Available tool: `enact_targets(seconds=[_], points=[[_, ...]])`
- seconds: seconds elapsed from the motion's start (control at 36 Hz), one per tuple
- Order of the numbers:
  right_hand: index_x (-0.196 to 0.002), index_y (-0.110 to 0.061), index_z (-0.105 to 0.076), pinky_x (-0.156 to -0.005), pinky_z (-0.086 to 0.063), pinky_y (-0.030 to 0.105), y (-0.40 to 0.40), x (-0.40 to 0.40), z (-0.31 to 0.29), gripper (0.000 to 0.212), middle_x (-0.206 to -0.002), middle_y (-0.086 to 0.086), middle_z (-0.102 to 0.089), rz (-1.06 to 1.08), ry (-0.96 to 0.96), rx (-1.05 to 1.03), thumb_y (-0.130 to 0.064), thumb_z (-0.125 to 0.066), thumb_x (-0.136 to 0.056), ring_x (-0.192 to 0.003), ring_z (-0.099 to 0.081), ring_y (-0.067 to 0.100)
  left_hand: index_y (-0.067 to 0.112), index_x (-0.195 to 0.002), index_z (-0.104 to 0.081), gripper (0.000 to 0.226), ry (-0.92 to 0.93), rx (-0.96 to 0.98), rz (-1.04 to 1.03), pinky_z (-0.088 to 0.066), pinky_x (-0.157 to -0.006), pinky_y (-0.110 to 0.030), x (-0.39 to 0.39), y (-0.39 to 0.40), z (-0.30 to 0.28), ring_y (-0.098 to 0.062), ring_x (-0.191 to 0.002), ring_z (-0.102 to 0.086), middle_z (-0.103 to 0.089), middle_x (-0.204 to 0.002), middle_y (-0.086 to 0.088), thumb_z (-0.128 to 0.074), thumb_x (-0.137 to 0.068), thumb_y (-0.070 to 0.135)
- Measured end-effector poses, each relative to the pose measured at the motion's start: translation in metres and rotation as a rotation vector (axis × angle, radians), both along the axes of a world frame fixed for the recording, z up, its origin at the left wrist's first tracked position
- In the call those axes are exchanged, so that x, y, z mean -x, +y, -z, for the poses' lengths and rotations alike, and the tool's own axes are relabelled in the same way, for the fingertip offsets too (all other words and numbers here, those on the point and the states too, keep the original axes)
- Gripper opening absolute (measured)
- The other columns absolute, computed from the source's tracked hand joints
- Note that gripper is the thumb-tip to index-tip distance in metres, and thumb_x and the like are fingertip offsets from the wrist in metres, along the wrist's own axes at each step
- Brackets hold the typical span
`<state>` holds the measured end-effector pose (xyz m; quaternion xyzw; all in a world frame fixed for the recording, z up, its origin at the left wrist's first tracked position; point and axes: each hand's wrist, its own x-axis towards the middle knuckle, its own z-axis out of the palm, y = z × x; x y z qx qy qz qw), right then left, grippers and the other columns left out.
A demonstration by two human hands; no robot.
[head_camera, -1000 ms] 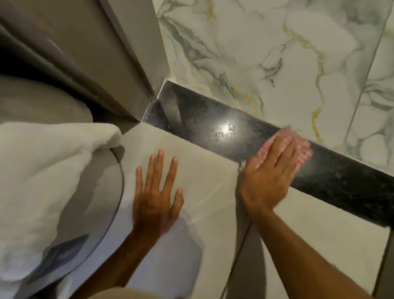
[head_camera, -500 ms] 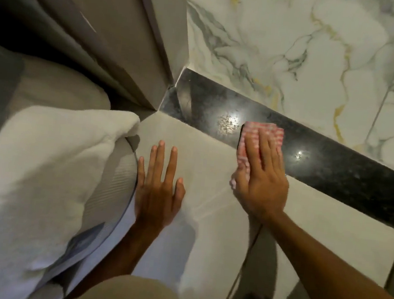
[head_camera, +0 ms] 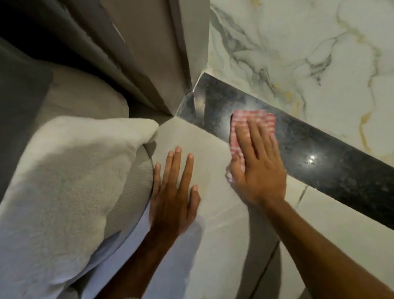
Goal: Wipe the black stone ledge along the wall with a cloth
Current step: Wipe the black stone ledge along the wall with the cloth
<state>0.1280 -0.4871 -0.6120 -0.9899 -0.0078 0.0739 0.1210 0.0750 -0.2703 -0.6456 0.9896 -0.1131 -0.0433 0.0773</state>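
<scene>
The right hand point(head_camera: 258, 166) lies flat, fingers spread, pressing the cloth point(head_camera: 250, 123) onto the ledge point(head_camera: 348, 166) near its left end; the ledge's long axis runs from there down to the right, with most of it beyond the cloth. The left hand point(head_camera: 173, 196) rests open and empty on the pale wall below the ledge, farther from it

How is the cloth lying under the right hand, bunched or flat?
Flat. The red-checked cloth lies pressed against the black stone ledge under the right hand's open palm; whether folded in layers, cannot tell.
</scene>
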Motion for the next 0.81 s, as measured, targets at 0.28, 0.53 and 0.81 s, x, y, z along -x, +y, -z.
enact_targets(seconds=[0.28,0.53,0.81], points=[[-0.178,-0.018,-0.005,-0.144,-0.005,0.05,0.062,-0.088,0.001,0.077,-0.187,0.012,0.0,0.073,0.037,-0.039,-0.052,-0.019,-0.11,-0.175,0.002,0.029,0.013,-0.173,-0.022,0.066,0.018,-0.016,0.002,-0.011,-0.139,-0.057,-0.001,0.002,0.004,-0.033,-0.17,-0.013,-0.017,-0.182,-0.017,-0.019,-0.114,0.042],[-0.176,-0.022,-0.02,-0.143,-0.018,0.052,0.011,0.001,0.001,0.07,-0.186,0.007,-0.015,-0.06,-0.022,-0.007,-0.049,-0.027,-0.113,-0.174,-0.01,0.026,0.012,-0.173,-0.022,0.069,0.045,-0.04,-0.014,-0.016,-0.138,-0.059,-0.002,-0.003,-0.006,-0.033,-0.169,-0.013,-0.016,-0.181,-0.017,-0.025,-0.111,0.044],[-0.177,-0.02,-0.015,-0.145,-0.006,0.046,0.07,-0.08,0.004,0.068,-0.186,0.01,-0.011,0.101,-0.019,-0.094,-0.045,-0.031,-0.115,-0.175,-0.007,0.027,0.01,-0.17,-0.032,0.071,0.043,-0.007,0.005,-0.018,-0.137,-0.059,-0.002,-0.001,-0.005,-0.037,-0.168,-0.021,-0.023,-0.179,-0.02,-0.012,-0.116,0.052]])
